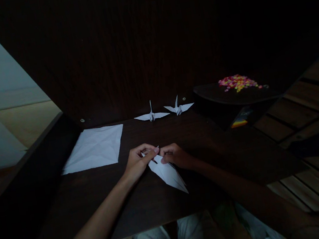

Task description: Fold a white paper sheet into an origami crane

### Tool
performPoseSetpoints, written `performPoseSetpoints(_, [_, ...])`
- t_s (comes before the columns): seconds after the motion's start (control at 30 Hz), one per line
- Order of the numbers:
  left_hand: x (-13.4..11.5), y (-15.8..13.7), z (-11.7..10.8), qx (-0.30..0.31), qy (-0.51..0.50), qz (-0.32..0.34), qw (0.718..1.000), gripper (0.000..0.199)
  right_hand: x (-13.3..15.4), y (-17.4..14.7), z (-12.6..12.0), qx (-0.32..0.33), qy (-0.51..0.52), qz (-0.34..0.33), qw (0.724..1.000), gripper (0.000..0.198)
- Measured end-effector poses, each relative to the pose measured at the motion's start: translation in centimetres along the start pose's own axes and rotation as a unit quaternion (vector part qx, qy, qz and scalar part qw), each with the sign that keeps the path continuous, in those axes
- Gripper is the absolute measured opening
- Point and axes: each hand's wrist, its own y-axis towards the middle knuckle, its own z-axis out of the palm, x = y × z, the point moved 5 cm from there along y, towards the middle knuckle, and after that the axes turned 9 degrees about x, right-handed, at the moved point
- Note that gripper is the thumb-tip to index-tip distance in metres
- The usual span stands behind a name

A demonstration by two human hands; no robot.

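Both hands, left hand point(138, 162) and right hand point(175, 156), pinch the upper end of a white, long-pointed folded paper piece point(168, 172) lying mid-table on the dark wooden table point(98, 193), steadying the crease; two finished white paper cranes point(164, 112) stand behind.

— What is that white piece between the crane pair point(164, 112) and the near desk edge?

— A folded paper point(167, 171), long and kite-shaped, lying flat. Its sharp tip points away from the cranes, toward the near edge; its wide end faces them, creased down the middle.
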Motion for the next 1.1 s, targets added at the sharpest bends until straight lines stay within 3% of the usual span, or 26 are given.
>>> performPoseSetpoints(0.2, [-0.32,-0.12,0.07,0.007,0.0,0.002,1.0,0.028,0.1,-0.19,0.53,0.028,-0.024,0.006,0.999,0.017])
performPoseSetpoints(0.47, [0.22,0.17,-0.27,-0.029,-0.008,-0.003,1.0,0.021,0.24,-0.05,-0.12,0.007,-0.027,-0.002,1.0,0.019])
performPoseSetpoints(0.8, [-0.28,0.01,0.03,0.018,0.022,0.008,1.0,0.022,0.15,-0.15,0.32,0.014,-0.041,0.01,0.999,0.016])
performPoseSetpoints(1.1, [0.1,0.21,-0.12,-0.03,-0.031,0.004,0.999,0.02,0.4,-0.1,0.02,0.009,-0.03,0.008,0.999,0.018])
